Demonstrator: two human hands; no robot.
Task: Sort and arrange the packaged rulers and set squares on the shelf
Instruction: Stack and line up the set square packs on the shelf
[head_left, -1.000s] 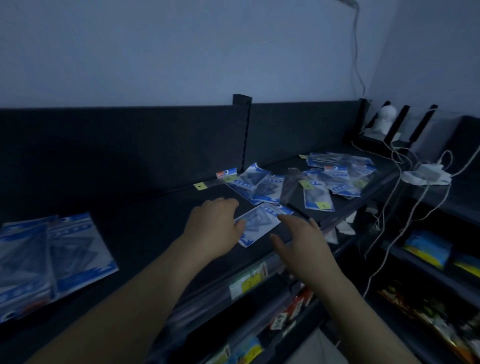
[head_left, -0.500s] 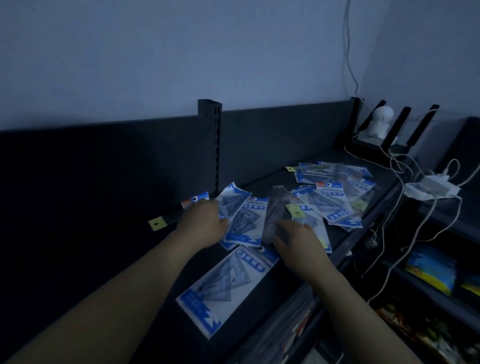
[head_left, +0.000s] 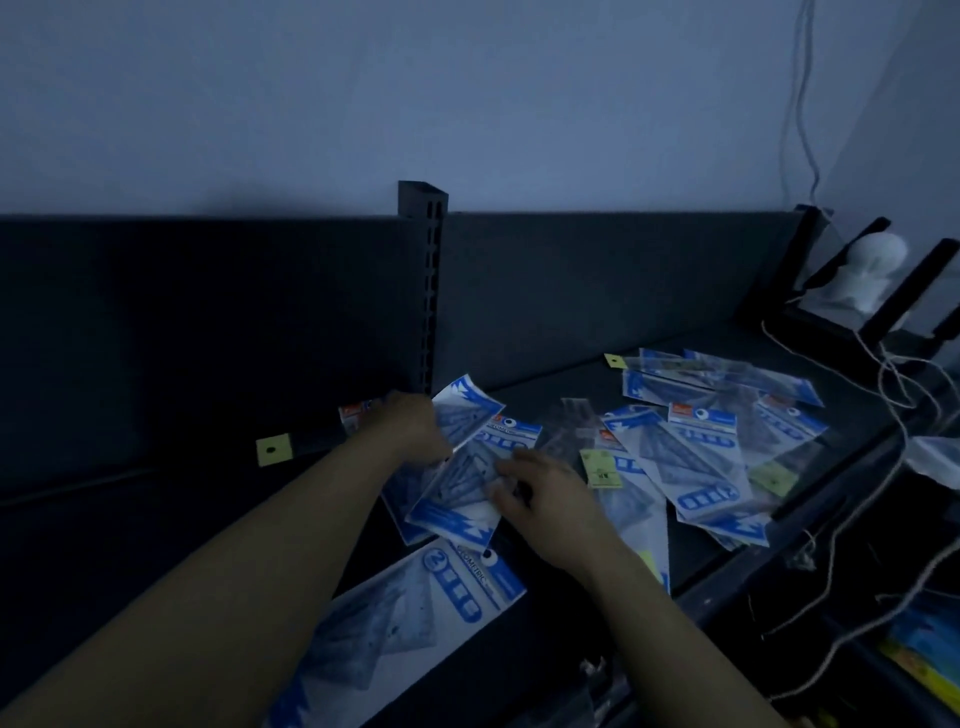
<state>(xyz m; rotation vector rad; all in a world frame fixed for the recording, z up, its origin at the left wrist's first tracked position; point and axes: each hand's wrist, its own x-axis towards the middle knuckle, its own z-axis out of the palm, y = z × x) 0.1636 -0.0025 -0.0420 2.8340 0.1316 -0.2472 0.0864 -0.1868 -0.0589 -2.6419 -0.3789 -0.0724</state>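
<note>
Hands: left hand (head_left: 415, 431) at the left edge of a small fan of packets, fingertips hidden behind them, so grip or mere touch cannot be told; right hand (head_left: 545, 499) with fingers curled, pinching the right edge of the set-square packet (head_left: 457, 493).
Shelf (head_left: 545, 379): dark and flat, backed by a dark panel, carrying every packet.
Scattered heap (head_left: 717, 447): right of the hands, overlapping at all angles, unsorted, some lying close to the front lip.
Near packet (head_left: 415, 613): flat, just below the hands, toward the front edge.
Held item: set-square packet tilted between both hands, overlapping a second packet (head_left: 467, 410) behind it.
Clear sleeve (head_left: 571, 426): narrow, between fan and heap; likely a ruler, too dim to confirm.
Yellow tag (head_left: 274, 451): left of the hands, against the back panel.
Risk, slip: glossy sleeves sliding over each other, so a loose pinch likely to drop or fan the stack.
Risk, fall: a sweep of the right forearm liable to push heap packets over the lip.
Risk, mis-sort: poor light, similar blue prints, easy to mix types.
</note>
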